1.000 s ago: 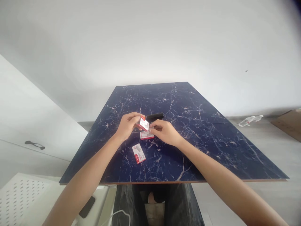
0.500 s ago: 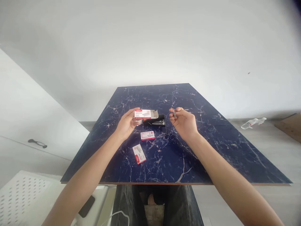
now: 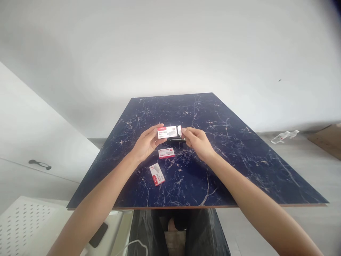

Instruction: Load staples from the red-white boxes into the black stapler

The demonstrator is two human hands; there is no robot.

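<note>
My left hand [image 3: 146, 143] grips a red and white staple box [image 3: 167, 132] by its left end, fingers wrapped round it, above the table. At the box's right end, where a pale flap stands out, my right hand [image 3: 198, 142] has its thumb and fingers pinched together on the flap. Whether a small grey piece is still in those fingers is hidden. Under the box, a black stapler [image 3: 178, 139] lies mostly covered by the box and hands. Two more staple boxes lie nearer me: a flat one [image 3: 166, 153] and a slanted one [image 3: 157, 174].
The dark blue marble-patterned table [image 3: 210, 177] has its front edge close to me. To the left are a white cabinet with a dark handle [image 3: 39, 164] and a dark phone-like object [image 3: 98, 234]. A clear bottle [image 3: 283, 137] lies on the floor at right, beside a brown carton [image 3: 326, 140].
My right hand has moved left, from apart with a small grey piece in its fingers to the box's open end. The box has turned and shifted slightly right, covering more of the stapler.
</note>
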